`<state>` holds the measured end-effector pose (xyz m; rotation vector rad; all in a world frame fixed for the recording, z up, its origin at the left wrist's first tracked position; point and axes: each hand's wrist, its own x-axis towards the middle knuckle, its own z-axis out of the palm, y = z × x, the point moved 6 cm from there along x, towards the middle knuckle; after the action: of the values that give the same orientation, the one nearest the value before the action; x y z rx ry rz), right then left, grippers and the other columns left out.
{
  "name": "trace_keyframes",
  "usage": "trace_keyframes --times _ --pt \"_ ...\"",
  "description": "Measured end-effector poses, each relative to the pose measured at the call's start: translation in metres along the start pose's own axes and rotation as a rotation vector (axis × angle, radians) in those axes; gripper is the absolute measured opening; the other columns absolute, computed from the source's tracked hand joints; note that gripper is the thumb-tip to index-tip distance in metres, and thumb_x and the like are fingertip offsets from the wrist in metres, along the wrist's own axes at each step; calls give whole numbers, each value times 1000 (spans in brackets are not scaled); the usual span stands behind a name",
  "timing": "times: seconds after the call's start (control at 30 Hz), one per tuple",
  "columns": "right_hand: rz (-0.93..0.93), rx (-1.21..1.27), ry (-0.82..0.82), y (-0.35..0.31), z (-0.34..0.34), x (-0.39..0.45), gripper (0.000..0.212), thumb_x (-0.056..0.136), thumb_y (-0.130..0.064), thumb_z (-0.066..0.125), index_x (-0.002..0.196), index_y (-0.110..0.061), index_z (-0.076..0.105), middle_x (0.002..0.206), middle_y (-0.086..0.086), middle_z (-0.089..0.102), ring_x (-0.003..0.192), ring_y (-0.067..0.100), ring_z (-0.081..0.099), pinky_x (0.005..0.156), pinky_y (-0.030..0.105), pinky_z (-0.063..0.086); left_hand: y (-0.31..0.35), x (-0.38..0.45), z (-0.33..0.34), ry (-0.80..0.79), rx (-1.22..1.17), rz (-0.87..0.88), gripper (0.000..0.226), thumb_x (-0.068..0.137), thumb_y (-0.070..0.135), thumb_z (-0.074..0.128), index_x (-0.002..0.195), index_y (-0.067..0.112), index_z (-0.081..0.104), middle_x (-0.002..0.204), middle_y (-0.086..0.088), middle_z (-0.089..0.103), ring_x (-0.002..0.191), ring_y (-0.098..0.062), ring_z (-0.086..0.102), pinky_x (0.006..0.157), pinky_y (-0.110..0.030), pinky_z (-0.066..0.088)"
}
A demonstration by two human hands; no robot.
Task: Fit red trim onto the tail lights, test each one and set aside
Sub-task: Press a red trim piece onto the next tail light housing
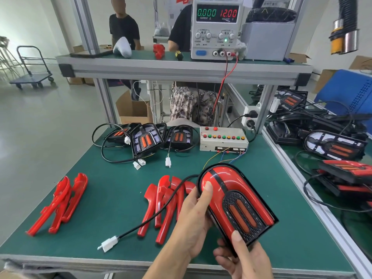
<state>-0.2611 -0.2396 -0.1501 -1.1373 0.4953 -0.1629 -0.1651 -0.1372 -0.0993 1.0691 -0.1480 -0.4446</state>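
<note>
Held above the front right of the green workbench (100, 198): one tail light (237, 202), glossy red trim already seated over its black housing. Judged light and rigid, a hollow plastic shell; slick on the polished red faces, likely to scuff or unclip if squeezed hard. Best taken by the black outer edges, clear of the orange lenses. Gripped from both sides: left hand (191, 222) wrapped under the left edge, thumb pressed flat on the red trim near the rounded top; right hand (243, 258) curled around the lower corner, thumb on the black mesh. Trailed leftward from the unit: black cable ending in a white connector (108, 243), resting unplugged on the mat beside loose red trim pieces (167, 202).
</note>
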Motion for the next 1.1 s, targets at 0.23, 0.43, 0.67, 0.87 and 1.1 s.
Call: trace_keyframes --times 0.23,0.43,0.67,0.87,1.1 --pt "-52 -72 2 1 -1 -2 48 69 -25 71 111 -5 63 80 28 73 58 40 72 44 33 58 1 3 -6 31 -48 43 41 89 42 70 119 14 72 120 -17 73 108 -27 70 93 -39 57" --pt "-41 -82 -26 2 -2 -1 48 68 -23 73 112 -8 63 85 26 75 67 43 74 48 34 60 1 2 -7 58 -21 84 35 96 39 65 117 12 73 119 -17 73 108 -27 70 94 -37 56" --pt "-42 -74 -5 2 -1 -1 44 68 -18 75 109 -5 64 85 27 75 68 45 74 49 34 61 2 2 -9 91 51 102 45 95 42 59 124 9 68 119 -15 73 117 -32 67 109 -50 47" --pt "-48 -100 9 2 2 -3 18 87 -1 70 103 -1 65 78 27 74 64 43 74 46 32 60 -1 2 -14 121 45 98 48 97 48 61 125 10 68 121 -14 73 118 -30 67 112 -53 44" --pt "-65 -116 13 7 1 -3 17 87 -2 69 103 0 65 77 27 74 63 43 73 45 30 58 -1 3 -14 105 83 118 46 92 52 62 119 16 71 120 -14 73 117 -32 67 110 -53 46"
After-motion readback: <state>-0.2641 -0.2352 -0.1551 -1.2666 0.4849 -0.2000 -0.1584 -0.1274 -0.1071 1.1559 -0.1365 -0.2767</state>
